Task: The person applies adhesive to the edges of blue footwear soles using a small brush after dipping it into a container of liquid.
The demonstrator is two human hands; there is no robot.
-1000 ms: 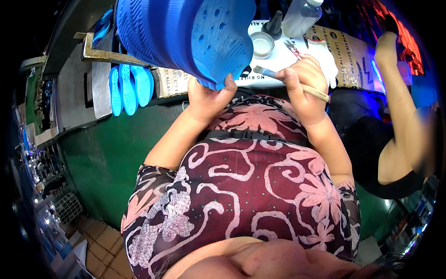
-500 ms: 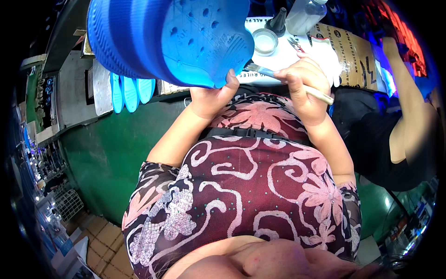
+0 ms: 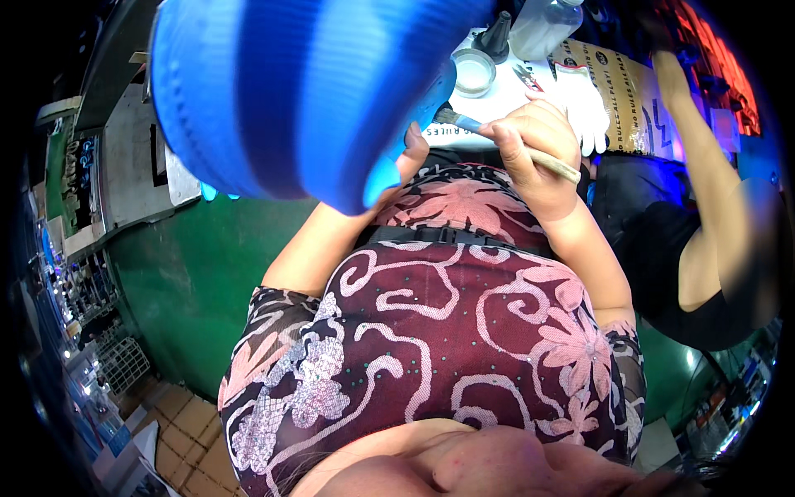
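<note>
A thick blue shoe sole (image 3: pixel 331 91) with darker blue bands fills the upper left, close to me and tilted so that its side faces me. My left hand (image 3: pixel 410 157) grips its lower right edge; the thumb shows and the other fingers are hidden behind it. In my right hand (image 3: pixel 538 153) is a flat paintbrush (image 3: pixel 467 124) with a pale wooden handle. Its dark bristles point left, at the sole's right edge; whether they touch it I cannot tell. Just beyond the brush stands a round, open dish (image 3: pixel 474 74) of whitish contents.
Behind the dish stand a black nozzle-topped bottle (image 3: pixel 495 40) and a clear bottle (image 3: pixel 542 31). Small red-handled snips (image 3: pixel 527 78) and white gloves (image 3: pixel 586 112) lie near brown printed cardboard (image 3: pixel 629 99). On the right, another person's arm (image 3: pixel 716 174) reaches over the bench.
The sole has tipped and turned, hiding its holed face and showing more banded side, and has come lower. My right hand and brush shifted slightly left. The other person's arm moved.
</note>
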